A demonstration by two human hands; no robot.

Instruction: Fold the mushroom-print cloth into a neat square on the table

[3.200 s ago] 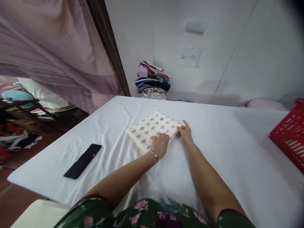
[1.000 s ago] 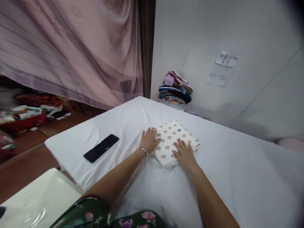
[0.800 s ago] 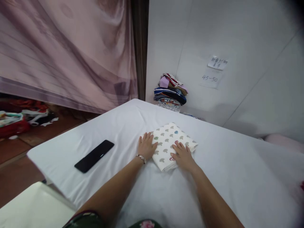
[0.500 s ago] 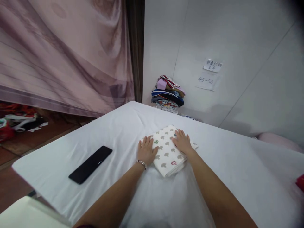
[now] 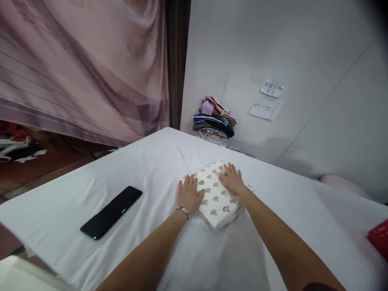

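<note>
A folded cream cloth [image 5: 217, 199] printed with small mushroom shapes lies on a table covered by a white sheet [image 5: 145, 161]. My left hand [image 5: 189, 194] rests flat on the cloth's left edge, fingers stretched out, a bracelet at the wrist. My right hand [image 5: 232, 179] lies flat on the cloth's far part, fingers spread. Neither hand holds anything.
A black phone [image 5: 111, 212] lies on the sheet to the left. A stack of folded colourful clothes [image 5: 214, 120] stands against the white wall at the far corner, with paper notes [image 5: 266, 108] on the wall. A pink curtain [image 5: 81, 68] hangs left. A red basket's corner [image 5: 380, 237] shows at right.
My right hand has slid from the near edge of the folded cloth to its far part. My left hand has stayed flat on the left edge. The view has shifted slightly.
</note>
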